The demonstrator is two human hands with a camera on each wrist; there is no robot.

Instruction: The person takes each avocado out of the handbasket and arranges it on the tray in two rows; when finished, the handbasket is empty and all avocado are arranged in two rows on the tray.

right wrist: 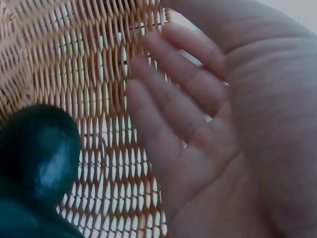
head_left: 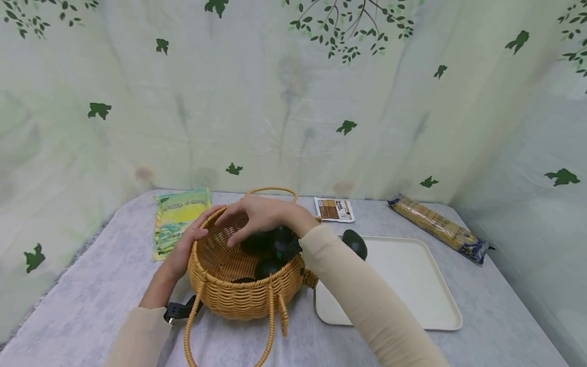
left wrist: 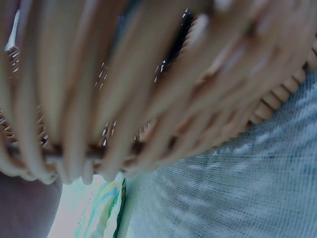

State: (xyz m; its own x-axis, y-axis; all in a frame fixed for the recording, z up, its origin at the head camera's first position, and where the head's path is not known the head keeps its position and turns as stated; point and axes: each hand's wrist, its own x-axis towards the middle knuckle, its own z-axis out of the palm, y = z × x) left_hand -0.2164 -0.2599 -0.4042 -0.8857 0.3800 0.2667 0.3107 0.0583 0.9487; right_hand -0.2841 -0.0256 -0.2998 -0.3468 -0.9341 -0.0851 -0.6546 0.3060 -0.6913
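A round wicker basket [head_left: 238, 300] stands on the table with several dark green, glossy, avocado-like fruits [head_left: 268, 267] inside. My left hand [head_left: 185, 250] grips its rim at the left side. Over the basket's opening, my right hand [head_left: 263, 216] hangs with relaxed fingers and holds nothing. In the right wrist view, the loosely bent fingers [right wrist: 158, 116] are near the woven inner wall, and a dark fruit [right wrist: 42, 153] lies apart from them. Another dark oval fruit [head_left: 354, 244] is at the upper left of a white tray [head_left: 390, 285], partly behind my right sleeve.
A yellow-green packet [head_left: 179, 216] lies behind the left hand. At the back are a small brown-and-white sachet [head_left: 335, 209] and, to the right, a long pack [head_left: 437, 227] that looks like noodles. One basket handle [head_left: 187, 331] hangs toward the front.
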